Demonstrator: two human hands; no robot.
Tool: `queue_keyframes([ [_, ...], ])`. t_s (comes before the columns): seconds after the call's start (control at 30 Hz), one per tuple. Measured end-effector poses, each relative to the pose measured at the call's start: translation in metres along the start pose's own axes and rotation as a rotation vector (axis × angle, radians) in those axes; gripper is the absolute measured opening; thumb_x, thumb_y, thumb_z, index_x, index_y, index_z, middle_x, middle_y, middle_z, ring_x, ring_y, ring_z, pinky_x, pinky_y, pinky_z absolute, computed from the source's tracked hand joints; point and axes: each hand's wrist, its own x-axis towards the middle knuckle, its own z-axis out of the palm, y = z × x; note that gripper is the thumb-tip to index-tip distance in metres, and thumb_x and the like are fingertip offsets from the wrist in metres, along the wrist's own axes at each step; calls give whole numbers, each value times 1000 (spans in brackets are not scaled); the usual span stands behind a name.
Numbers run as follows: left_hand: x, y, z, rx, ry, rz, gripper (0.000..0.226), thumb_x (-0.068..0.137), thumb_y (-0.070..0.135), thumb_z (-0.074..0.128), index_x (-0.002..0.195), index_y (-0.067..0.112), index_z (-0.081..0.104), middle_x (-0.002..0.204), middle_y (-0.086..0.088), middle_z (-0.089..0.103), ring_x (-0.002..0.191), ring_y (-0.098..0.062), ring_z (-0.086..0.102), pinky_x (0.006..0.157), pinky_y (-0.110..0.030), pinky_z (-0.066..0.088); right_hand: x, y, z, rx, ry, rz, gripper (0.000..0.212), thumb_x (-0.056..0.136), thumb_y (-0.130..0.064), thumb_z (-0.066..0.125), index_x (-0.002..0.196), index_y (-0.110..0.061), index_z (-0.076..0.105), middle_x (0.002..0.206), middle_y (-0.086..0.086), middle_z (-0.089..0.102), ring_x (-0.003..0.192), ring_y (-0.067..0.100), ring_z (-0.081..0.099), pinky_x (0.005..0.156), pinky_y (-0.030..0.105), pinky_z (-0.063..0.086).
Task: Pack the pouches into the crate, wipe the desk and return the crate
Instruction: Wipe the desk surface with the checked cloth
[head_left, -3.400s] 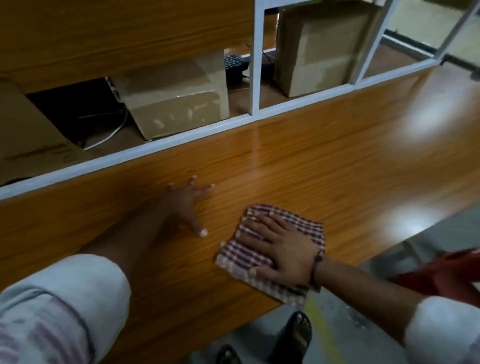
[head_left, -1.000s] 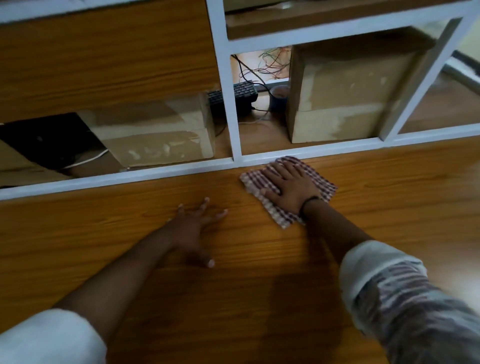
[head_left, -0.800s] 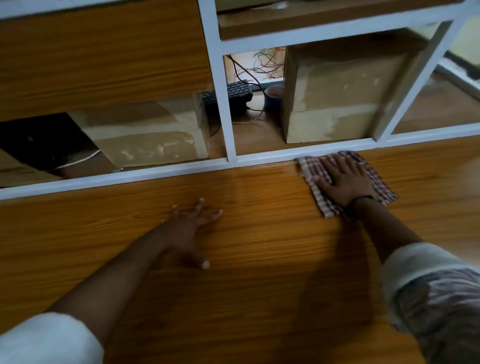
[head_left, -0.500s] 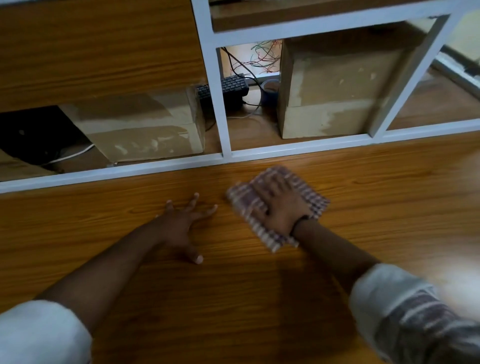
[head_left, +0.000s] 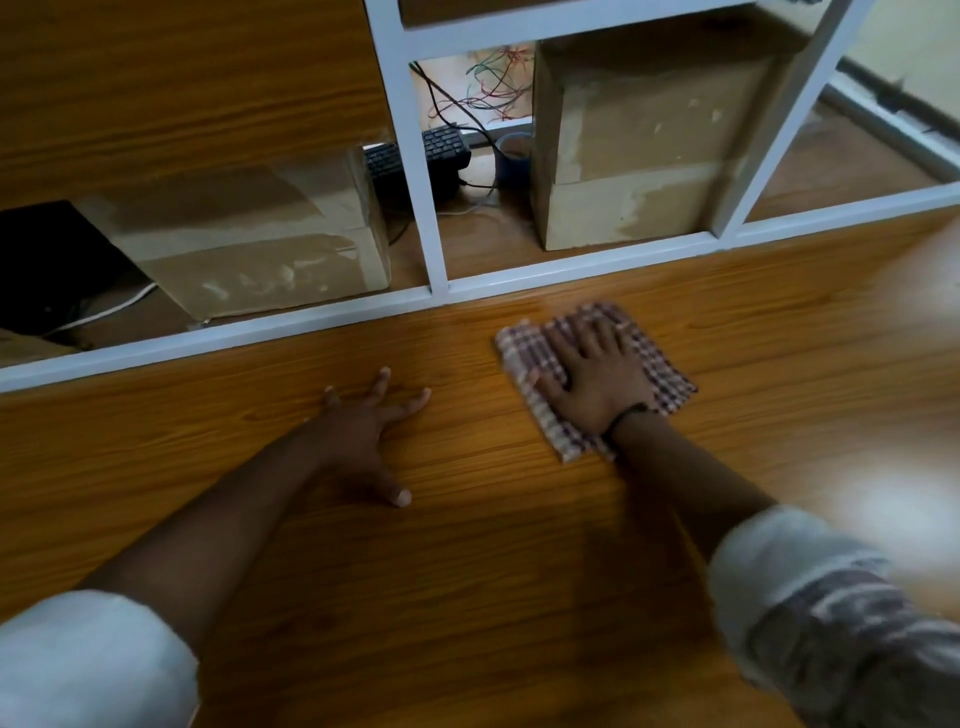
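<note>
My right hand (head_left: 597, 374) lies flat, fingers straight, pressing a folded checked cloth (head_left: 667, 374) onto the wooden desk (head_left: 467, 571), close to the white partition frame. My left hand (head_left: 363, 436) rests on the desk to the left of the cloth, fingers spread and straight, holding nothing. No pouches and no crate are in view.
A white-framed glass partition (head_left: 431, 218) runs along the desk's far edge. Behind it stand two cardboard boxes (head_left: 260, 244) (head_left: 634, 156), a black keyboard (head_left: 415, 156) and loose coloured wires (head_left: 493, 78). Glare brightens the desk at the right.
Over the last second my right hand slid the cloth right along the partition, back left toward my left hand, then right again. My left hand stayed planted on the desk.
</note>
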Motion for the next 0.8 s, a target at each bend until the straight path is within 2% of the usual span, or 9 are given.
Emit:
queue_keyframes([
  [0.13, -3, 4, -4, -13, -35, -18, 141, 18, 93, 70, 124, 83, -22, 152, 9, -44, 142, -55, -27, 112, -77, -1, -97, -68, 17, -47, -64, -497, 74, 96, -75, 16, 159, -37, 6, 168, 2, 8, 154, 29, 0, 123, 52, 2],
  [0.2, -7, 9, -7, -1, -57, -26, 144, 25, 87, 75, 133, 77, -20, 157, 6, -41, 141, -58, -27, 113, -76, -1, -123, -65, 20, -66, -79, -547, 74, 96, -75, 21, 159, -38, 8, 168, -2, 7, 154, 26, -1, 124, 49, 1],
  [0.27, -9, 11, -8, 11, -53, -25, 144, 36, 81, 81, 141, 70, -17, 158, 3, -40, 141, -58, -26, 114, -76, 0, -120, -43, 19, -69, -2, -394, 72, 96, -73, 22, 158, -39, 13, 167, -1, 13, 154, 26, 6, 124, 48, 5],
  [0.43, -16, 16, -11, 107, -24, 6, 143, 44, 80, 78, 149, 59, -16, 162, -8, -33, 147, -53, -18, 115, -74, -2, -104, -9, 9, 48, 71, 371, 81, 91, -77, 14, 159, -34, 13, 167, 4, 10, 154, 29, 3, 123, 49, 1],
  [0.5, -17, 19, -12, 156, 1, 8, 140, 52, 76, 80, 152, 54, -16, 162, -11, -31, 149, -50, -14, 116, -72, -3, -123, -43, 17, 3, 67, 263, 82, 91, -76, 11, 160, -32, 11, 167, 7, 10, 154, 32, 2, 123, 50, 0],
  [0.6, -16, 17, -12, 172, 10, 11, 142, 51, 77, 80, 152, 52, -17, 162, -13, -31, 151, -47, -11, 116, -72, -2, -187, -102, 28, -41, -6, -331, 71, 98, -70, 21, 159, -35, 9, 168, 2, 8, 154, 30, -2, 124, 50, -1],
  [0.67, -16, 17, -11, 177, 24, 17, 141, 53, 77, 80, 153, 51, -16, 163, -13, -29, 152, -44, -9, 116, -72, 0, -207, -101, 25, -64, -58, -482, 71, 100, -69, 23, 159, -36, 2, 168, -3, -3, 154, 25, -12, 123, 47, -7],
  [0.73, -19, 19, -10, 199, 43, 33, 139, 57, 76, 79, 154, 48, -15, 164, -14, -26, 153, -43, -7, 117, -72, 3, -201, -73, 27, -82, 12, -305, 70, 99, -70, 19, 159, -38, 5, 168, -2, 2, 155, 26, -5, 124, 47, -2],
  [0.8, -21, 19, -8, 211, 66, 48, 137, 58, 76, 78, 155, 48, -15, 165, -14, -24, 153, -43, -5, 116, -72, 5, -189, -39, 24, -53, 104, 104, 72, 95, -74, 15, 157, -41, 9, 167, 0, 11, 155, 27, 3, 124, 46, 1],
])
